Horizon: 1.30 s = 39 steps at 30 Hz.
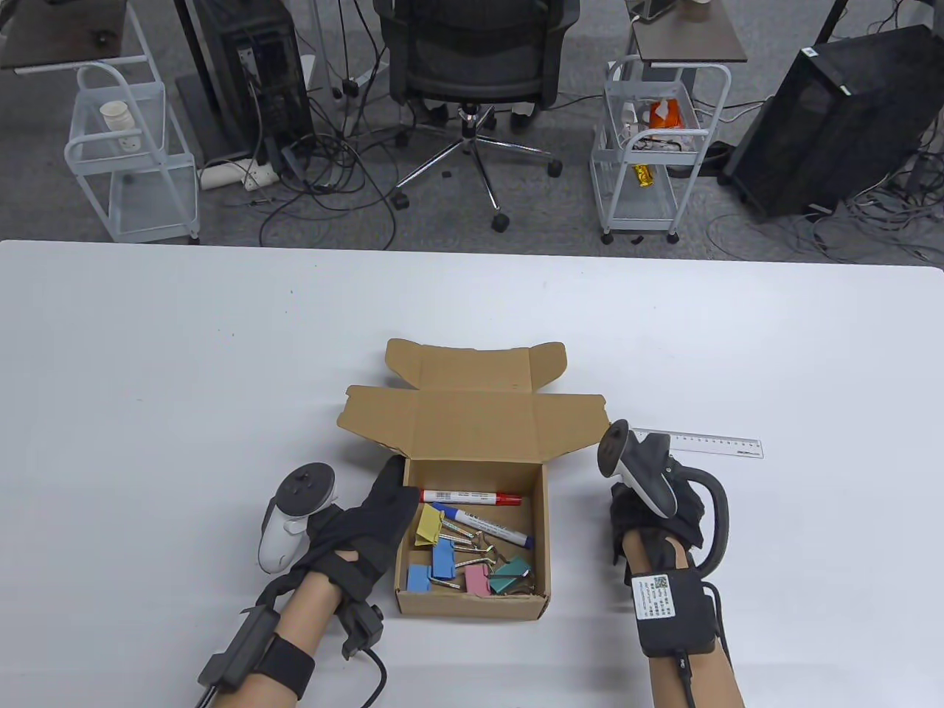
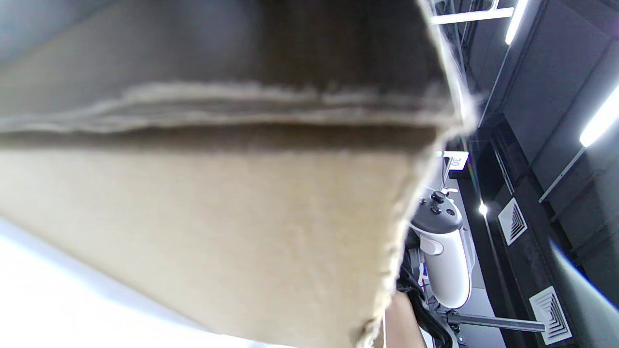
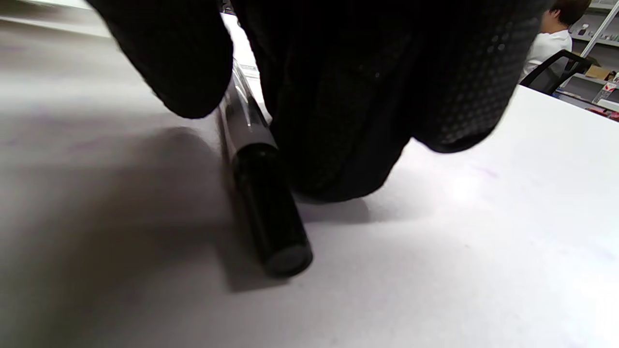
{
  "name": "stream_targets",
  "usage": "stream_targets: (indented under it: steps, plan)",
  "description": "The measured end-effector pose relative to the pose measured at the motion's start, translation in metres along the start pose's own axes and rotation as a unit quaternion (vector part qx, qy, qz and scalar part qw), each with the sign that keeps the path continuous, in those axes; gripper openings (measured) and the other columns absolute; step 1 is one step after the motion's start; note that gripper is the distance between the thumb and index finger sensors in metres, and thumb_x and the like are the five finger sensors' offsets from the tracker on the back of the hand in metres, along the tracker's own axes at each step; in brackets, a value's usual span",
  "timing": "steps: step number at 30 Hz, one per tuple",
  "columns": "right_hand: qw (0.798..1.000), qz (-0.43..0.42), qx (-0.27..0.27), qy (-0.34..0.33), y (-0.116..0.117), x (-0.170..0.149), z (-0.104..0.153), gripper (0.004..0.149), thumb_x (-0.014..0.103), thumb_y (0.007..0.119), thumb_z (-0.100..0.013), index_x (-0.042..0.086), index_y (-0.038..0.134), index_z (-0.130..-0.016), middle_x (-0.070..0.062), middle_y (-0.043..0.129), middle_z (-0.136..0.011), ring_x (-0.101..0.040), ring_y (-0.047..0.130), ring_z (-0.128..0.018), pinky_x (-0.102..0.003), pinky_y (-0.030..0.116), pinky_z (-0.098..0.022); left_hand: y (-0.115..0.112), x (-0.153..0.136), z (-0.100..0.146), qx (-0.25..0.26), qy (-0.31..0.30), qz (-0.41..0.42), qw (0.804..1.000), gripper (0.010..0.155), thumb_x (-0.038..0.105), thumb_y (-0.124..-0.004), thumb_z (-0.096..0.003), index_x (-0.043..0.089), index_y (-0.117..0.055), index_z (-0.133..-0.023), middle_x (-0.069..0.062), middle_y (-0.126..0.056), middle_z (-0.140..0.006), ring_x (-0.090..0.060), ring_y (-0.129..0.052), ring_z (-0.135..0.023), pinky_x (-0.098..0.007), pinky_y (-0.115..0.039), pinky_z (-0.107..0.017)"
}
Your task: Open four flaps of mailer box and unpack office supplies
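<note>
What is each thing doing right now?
mailer box: flaps open, supplies inside
red marker: lying in box
blue marker: lying in box
binder clips: piled in box
ruler: flat on table
black marker: on table, under right hand
left hand: touching the box's left wall

Mailer box (image 1: 472, 601) open — left hand (image 1: 369, 527) on its left wall.

markers (image 1: 472, 495): 3 | binder clips (image 1: 443, 558): 5 | ruler (image 1: 715, 443): 1 | box (image 1: 472, 605): 1
</note>
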State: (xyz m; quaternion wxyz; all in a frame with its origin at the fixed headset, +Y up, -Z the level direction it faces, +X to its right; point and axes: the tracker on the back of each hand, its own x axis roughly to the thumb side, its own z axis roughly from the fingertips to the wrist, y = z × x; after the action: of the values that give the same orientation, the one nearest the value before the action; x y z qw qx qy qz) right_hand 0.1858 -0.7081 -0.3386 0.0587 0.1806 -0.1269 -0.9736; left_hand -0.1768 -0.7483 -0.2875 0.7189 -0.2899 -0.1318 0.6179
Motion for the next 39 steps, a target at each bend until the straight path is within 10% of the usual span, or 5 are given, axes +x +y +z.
stream_targets:
  steps: [18, 39]
  plan:
    - [0.995, -0.084, -0.032, -0.05, -0.059, -0.042, 0.037, 0.064, 0.049, 0.072, -0.058, 0.012, 0.061, -0.11, -0.019, 0.076, -0.111, -0.052, 0.076, -0.097, -0.065, 0.067, -0.069, 0.0, 0.0, 0.0, 0.0, 0.001, -0.002, 1.0, 0.084, 0.054, -0.051, -0.0616, 0.013, 0.0, -0.113, -0.027, 0.001, -0.122, -0.053, -0.003, -0.111, -0.063, -0.031, -0.08]
    - [0.96, -0.093, -0.139, -0.225, -0.123, -0.003, 0.122, 0.07, 0.051, 0.068, -0.059, 0.013, 0.047, -0.115, -0.026, 0.046, -0.123, -0.06, 0.043, -0.107, -0.069, 0.048, -0.074, 0.0, 0.0, 0.0, 0.003, 0.003, -0.004, 1.0, 0.083, 0.054, -0.052, -0.0616, 0.013, 0.0, -0.113, -0.027, 0.001, -0.121, -0.053, -0.003, -0.111, -0.063, -0.031, -0.08]
